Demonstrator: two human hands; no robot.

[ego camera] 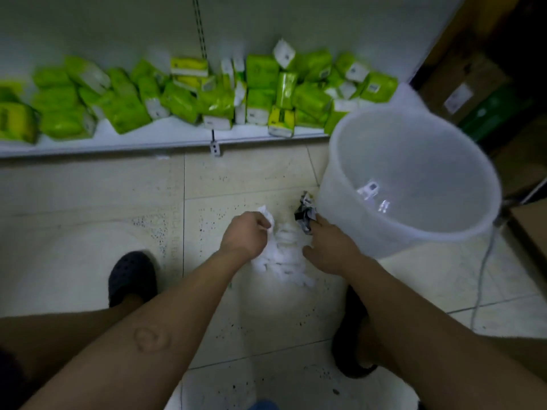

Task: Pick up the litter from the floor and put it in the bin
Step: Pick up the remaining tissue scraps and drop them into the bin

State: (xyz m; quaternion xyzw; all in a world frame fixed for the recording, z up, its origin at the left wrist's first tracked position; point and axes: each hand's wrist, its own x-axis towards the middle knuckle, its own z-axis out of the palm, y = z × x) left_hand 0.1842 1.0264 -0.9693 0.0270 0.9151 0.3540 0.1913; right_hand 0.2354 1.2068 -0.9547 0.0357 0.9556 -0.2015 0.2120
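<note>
**Both hands down at the litter beside the bin**

I see the white paper litter heaped on the floor, lying between the two hands and touching both; my left hand is curled tight round a crumpled white piece at the far edge of that heap, fingers closed on it; just beyond the fingertips of the right hand sits a dark printed wrapper, crumpled; the right fingers are stretched forward onto it with the thumb spread back toward the heap, and I cannot tell whether they grip it or only touch it; the translucent bin stands just to the outer side of the right hand, its wall touching the wrapper, tipped a little away from me, with a small clear scrap inside; well beyond both hands a low shelf carries tumbled green packs; back from the left hand is a black clog; a pale cable trails past the bin.
</note>
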